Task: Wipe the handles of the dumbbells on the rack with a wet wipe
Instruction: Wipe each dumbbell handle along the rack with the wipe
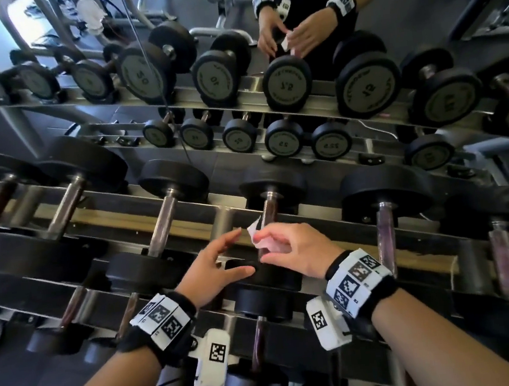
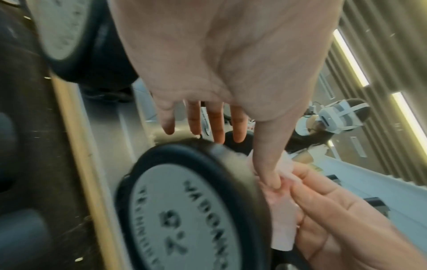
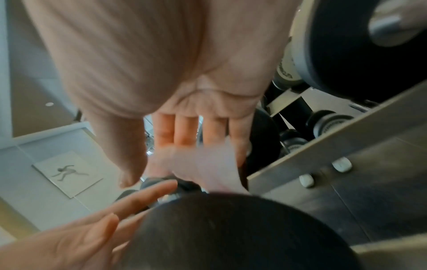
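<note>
Dumbbells [image 1: 279, 237] sit on the near rack [image 1: 161, 222]; over one handle my right hand [image 1: 294, 251] pinches the wet wipe [image 1: 263, 239], my left hand [image 1: 214, 267] just left, fingers spread.

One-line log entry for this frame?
phase: wiping | right hand: holds wet wipe at dumbbell handle | left hand: open beside wipe

Left hand [image 1: 214, 268] spread loose; right hand [image 1: 298, 251] curled in a pinching grip.
</note>
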`<state>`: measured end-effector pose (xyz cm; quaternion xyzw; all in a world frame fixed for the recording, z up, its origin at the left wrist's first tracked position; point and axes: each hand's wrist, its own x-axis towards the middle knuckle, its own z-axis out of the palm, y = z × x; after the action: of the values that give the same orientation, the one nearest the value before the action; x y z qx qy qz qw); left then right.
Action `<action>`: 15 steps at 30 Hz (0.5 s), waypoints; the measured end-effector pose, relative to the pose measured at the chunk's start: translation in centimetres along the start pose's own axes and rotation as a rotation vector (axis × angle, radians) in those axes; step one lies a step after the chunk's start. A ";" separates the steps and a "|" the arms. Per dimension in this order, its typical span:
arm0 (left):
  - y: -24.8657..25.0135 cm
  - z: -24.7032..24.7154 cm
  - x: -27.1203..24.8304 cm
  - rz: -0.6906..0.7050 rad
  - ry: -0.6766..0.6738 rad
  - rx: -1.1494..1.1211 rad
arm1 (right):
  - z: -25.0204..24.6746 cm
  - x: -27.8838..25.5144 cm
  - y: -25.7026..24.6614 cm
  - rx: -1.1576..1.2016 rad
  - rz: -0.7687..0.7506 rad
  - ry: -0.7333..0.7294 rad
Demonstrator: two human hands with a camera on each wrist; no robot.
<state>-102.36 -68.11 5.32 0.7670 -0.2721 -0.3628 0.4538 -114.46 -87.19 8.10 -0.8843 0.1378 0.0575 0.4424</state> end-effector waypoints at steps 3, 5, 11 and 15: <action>2.1 -1.0 1.6 0.090 -0.036 -0.035 | -0.9 0.7 -1.3 0.007 -0.082 0.129; 3.4 -1.6 2.5 0.141 -0.042 -0.007 | -1.2 0.9 -2.0 0.079 -0.099 0.131; 4.3 -2.2 4.4 0.145 -0.191 -0.130 | -2.7 1.4 -3.1 0.203 0.001 0.178; 4.2 -2.4 5.1 -0.002 -0.137 -0.282 | -3.6 1.5 -2.9 0.110 0.003 0.305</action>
<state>-97.85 -72.57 8.27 0.6693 -0.2479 -0.4493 0.5372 -112.31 -88.70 12.13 -0.8570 0.2075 -0.0844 0.4642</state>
